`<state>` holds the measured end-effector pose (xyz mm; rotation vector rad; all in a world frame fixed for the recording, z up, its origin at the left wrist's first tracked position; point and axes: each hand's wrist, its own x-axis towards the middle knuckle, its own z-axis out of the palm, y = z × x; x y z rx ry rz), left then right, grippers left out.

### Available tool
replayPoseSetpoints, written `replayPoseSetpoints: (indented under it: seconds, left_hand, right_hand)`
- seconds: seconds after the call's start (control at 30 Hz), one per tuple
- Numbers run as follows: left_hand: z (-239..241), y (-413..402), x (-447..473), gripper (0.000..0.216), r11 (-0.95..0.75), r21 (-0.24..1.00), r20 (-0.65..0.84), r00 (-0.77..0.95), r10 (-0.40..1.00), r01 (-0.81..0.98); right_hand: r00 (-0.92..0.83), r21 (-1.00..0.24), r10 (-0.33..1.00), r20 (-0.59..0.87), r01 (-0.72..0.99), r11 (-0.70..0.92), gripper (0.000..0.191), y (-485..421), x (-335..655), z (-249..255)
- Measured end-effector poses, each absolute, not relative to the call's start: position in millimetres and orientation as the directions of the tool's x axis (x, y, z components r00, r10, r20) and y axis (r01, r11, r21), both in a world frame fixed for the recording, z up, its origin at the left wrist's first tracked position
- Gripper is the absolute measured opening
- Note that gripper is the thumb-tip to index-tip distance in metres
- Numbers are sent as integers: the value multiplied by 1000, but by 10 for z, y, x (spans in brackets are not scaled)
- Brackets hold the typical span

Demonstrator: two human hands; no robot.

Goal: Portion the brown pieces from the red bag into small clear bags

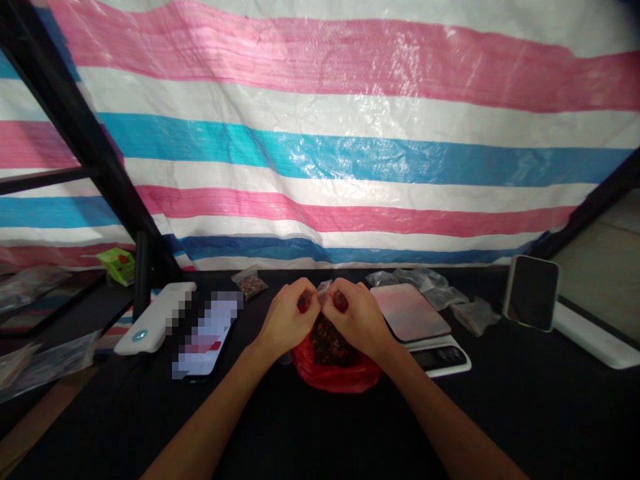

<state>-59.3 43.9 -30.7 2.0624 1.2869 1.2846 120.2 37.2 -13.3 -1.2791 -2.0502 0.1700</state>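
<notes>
Both hands meet at the middle of the black table, over a red plastic bag [335, 381] that lies open and holds dark brown loose bits [333, 347]. My left hand [290, 313] pinches one side of a small clear plastic bag [324, 291]. On its other side, my right hand [357, 313] pinches too. Fingers cover most of the clear bag, so its contents are hard to make out. Close by on the right is a white scale [410, 313] with a shiny metal plate and a dark display. A filled zip bag [250, 283] of brown bits lies beyond my left hand.
Several clear bags [435, 287] lie behind the scale. At the right stands a dark-screened device [533, 293]. A phone [210, 337] and a white power bank [155, 320] are on the left, near a green packet [117, 265]. Striped sheeting [320, 153] hangs behind.
</notes>
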Motion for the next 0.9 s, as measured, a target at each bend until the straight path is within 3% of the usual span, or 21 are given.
replayPoseSetpoints:
  seconds: [0.17,0.4,0.57,0.73,0.9]
  left_hand:
    - [-247,441,-648,11,-528,686,561,98,822,500]
    - [-190,315,-609,13,-747,515,700,296,650,421]
    - [-149,242,-610,15,-786,472,648,447,617,400]
    - [-135,253,-620,6,-716,469,552,462,695,517]
    - [-128,244,-566,30,-687,398,461,515,723,608]
  right_hand:
    - [-244,-409,806,539,760,504,17,390,1283,-84]
    - [-122,-596,876,466,689,412,42,454,1414,-105]
    - [-86,-820,905,417,393,416,41,568,1459,-163]
    - [-53,-803,863,502,342,488,35,582,1452,-145]
    - [-88,-783,853,514,358,509,32,519,1396,-103]
